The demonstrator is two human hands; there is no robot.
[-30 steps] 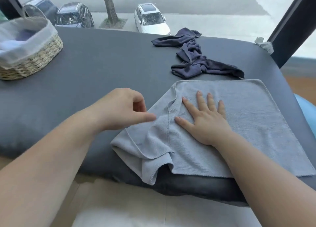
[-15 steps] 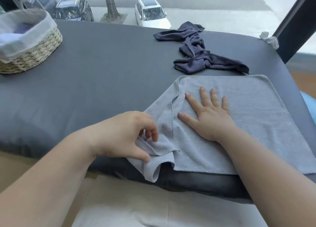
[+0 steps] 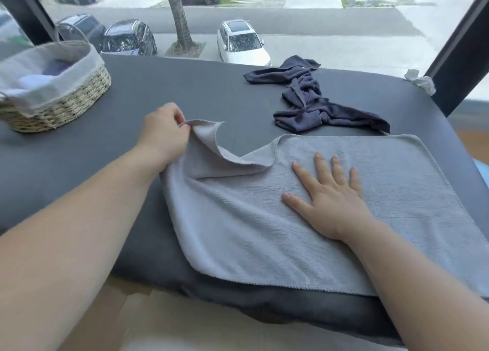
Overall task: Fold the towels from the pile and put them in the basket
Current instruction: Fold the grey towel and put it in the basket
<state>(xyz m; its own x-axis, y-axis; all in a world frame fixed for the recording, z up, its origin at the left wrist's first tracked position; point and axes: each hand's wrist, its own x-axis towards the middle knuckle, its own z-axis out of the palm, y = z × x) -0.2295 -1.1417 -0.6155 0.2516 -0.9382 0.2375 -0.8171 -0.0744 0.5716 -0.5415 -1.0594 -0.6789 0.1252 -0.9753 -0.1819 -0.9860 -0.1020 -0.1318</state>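
Observation:
A light grey towel (image 3: 264, 218) lies spread on the dark grey padded table (image 3: 164, 91), its near edge hanging over the front. My left hand (image 3: 164, 131) pinches the towel's left corner and holds it lifted above the surface. My right hand (image 3: 328, 197) rests flat, fingers spread, on the middle of the towel. A crumpled dark navy towel (image 3: 312, 102) lies just beyond the grey one. The woven basket (image 3: 66, 104) with a white liner stands at the far left, with folded cloth inside.
A small crumpled white cloth (image 3: 420, 81) sits at the table's far right corner. Behind the table is a large window with dark frame posts (image 3: 457, 59). A blue object shows at the right edge.
My left hand took hold of the bunched left corner at the table's front and pulled it up and away to the left, opening the towel out. My right hand stayed pressed on the towel.

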